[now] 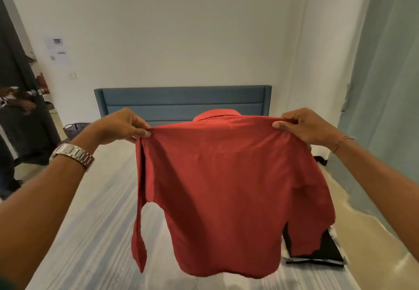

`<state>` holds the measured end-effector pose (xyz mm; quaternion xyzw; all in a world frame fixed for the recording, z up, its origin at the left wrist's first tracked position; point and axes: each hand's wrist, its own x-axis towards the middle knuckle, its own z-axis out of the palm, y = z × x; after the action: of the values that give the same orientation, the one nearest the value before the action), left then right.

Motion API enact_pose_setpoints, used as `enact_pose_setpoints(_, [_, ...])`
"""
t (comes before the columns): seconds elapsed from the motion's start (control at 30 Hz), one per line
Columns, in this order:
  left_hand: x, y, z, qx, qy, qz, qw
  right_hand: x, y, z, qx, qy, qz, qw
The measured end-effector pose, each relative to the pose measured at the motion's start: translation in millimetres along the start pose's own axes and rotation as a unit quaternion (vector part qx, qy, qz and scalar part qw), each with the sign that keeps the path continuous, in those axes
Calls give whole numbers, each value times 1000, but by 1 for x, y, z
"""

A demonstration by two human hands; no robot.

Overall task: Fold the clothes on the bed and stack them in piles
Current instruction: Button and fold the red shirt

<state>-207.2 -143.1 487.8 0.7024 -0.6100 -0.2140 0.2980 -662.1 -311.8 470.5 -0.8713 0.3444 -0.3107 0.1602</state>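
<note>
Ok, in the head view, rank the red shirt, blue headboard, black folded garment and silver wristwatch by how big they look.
1. Red collared shirt, though nearness inflates it.
2. Blue padded headboard.
3. Black folded garment, partly hidden.
4. Silver metal wristwatch.

Both arms extend forward and upward, converging slightly toward the centre. The left hand point(120, 126) is raised at the left, knuckles up, with fingers curled and thumb tip pressed against the forefinger in a pinch. A metal watch point(72, 153) sits on the left wrist. The right hand point(303, 126) mirrors it at the same height, fingers curled over, thumb underneath. A thin bracelet point(342, 142) circles the right wrist.
</note>
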Motion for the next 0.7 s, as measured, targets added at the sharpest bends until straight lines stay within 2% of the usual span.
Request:
enact_pose_setpoints(0.1, [-10, -1, 1, -26, 17, 12, 999, -11, -3, 3, -6, 22, -16, 1000])
enact_pose_setpoints(0.23, [-23, 10, 32, 111, 165, 52, 979, -35, -2, 13, -61, 129, -45, 989])
enact_pose_setpoints(0.33, [-41, 11, 46, 144, 242, 107, 954, -52, -1, 13, -116, 160, -57, 979])
enact_pose_setpoints(0.47, [-85, 9, 51, 78, 266, 155, 948, -83, -11, 8, -169, 187, -47, 967])
enact_pose_setpoints(0.7, [-162, 26, 64, -53, 268, 134, 953, -142, -37, -9, -114, 178, -57, 976])
